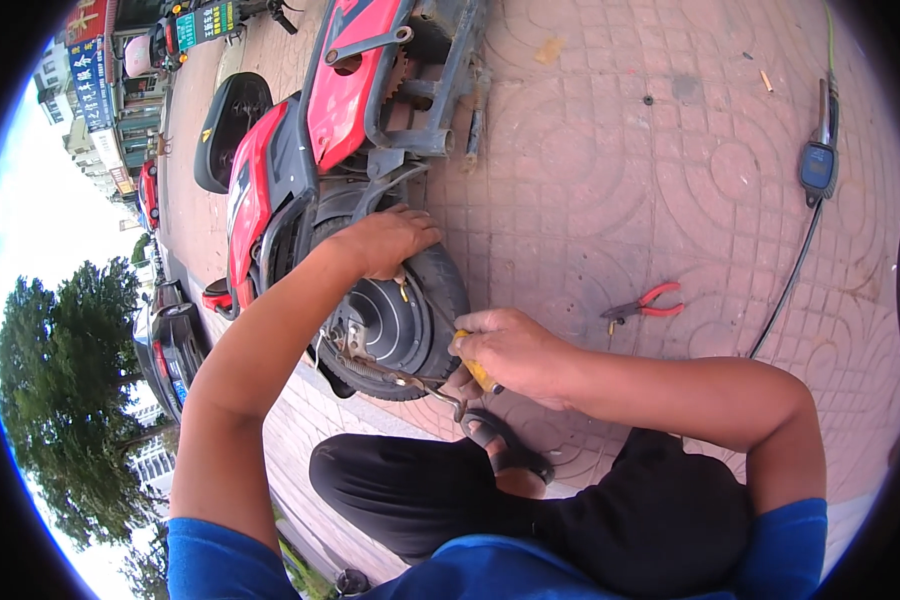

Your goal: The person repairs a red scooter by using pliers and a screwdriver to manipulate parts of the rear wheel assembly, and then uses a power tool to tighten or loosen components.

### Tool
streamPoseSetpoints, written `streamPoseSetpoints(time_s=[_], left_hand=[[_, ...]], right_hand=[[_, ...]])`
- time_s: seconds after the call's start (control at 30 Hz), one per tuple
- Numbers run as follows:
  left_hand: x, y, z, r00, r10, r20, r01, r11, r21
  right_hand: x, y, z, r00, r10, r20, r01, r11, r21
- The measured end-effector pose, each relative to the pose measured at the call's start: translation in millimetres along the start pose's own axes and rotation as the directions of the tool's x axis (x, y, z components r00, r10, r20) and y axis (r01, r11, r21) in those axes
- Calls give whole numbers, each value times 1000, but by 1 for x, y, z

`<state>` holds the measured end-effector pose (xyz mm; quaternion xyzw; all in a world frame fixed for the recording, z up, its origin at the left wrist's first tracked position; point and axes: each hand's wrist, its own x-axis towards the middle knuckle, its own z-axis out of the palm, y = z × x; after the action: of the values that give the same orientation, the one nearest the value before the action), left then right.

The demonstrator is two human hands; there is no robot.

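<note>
A red and black electric scooter lies on its side, its wheel [380, 325] with a black tire [440, 275] facing me. My left hand [395, 243] is closed over the tire's far edge, its fingers curled on the rubber. In my right hand [515, 352] is a yellow-handled screwdriver [478, 370], its thin shaft reaching toward the tire's inner edge; the tip is hard to make out. Beside the right hand, a curved metal rod [448, 398] sticks out from the hub. A small yellow piece [403, 290] shows at the rim under my left hand.
Pliers with red handles [658, 300] lie on the paving right of the wheel. Farther right is a blue inflator gauge [818, 168] with a black hose [790, 280]. My sandaled foot [510, 450] stands close to the tire. Parked vehicles [165, 345] are at the left.
</note>
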<state>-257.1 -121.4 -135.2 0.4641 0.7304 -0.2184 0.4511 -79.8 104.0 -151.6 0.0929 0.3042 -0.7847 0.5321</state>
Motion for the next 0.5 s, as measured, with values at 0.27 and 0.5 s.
streamPoseSetpoints(time_s=[0.27, 0.5], left_hand=[[1, -5, 6, 999, 8, -37, -10, 997, -75], [3, -11, 13, 993, 93, -79, -99, 992, -76]], right_hand=[[10, -14, 36, 994, -109, -2, 109, 987, 115], [24, -2, 87, 993, -27, -113, 49, 980, 194]])
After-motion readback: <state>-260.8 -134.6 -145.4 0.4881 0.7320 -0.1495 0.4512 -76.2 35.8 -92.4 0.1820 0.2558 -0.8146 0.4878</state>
